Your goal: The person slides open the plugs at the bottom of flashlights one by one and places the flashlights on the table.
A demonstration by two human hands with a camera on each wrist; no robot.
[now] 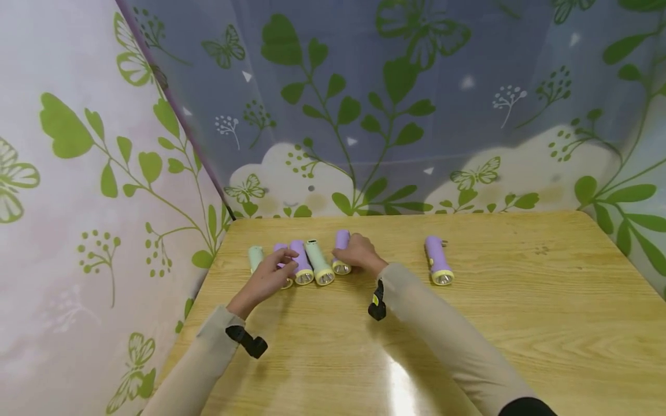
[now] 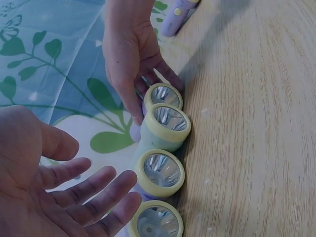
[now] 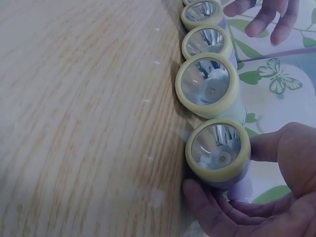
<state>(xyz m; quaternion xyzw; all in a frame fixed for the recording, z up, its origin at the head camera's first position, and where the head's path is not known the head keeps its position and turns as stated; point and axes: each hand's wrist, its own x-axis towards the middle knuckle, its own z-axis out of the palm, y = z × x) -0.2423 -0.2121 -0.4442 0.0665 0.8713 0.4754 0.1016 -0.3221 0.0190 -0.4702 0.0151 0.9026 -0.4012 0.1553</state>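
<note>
With thumb and fingers, my right hand [image 1: 360, 254] grips a purple flashlight [image 1: 341, 238] with a pale yellow head, which lies at the right end of a row. Beside it lies a mint green flashlight [image 1: 318, 263], then another purple one [image 1: 300, 259]. My left hand [image 1: 264, 279] hovers over the left part of the row, its fingers spread and relaxed with nothing in them. It partly covers a further purple flashlight and a green flashlight [image 1: 255, 255] at the row's left end. In the right wrist view, the lens of the gripped flashlight [image 3: 218, 148] faces the camera.
Apart from the row, a single purple flashlight [image 1: 437, 260] lies to the right on the wooden table [image 1: 520, 312]. Patterned cloth [image 1: 333, 104] hangs behind the table's far edge and along its left side.
</note>
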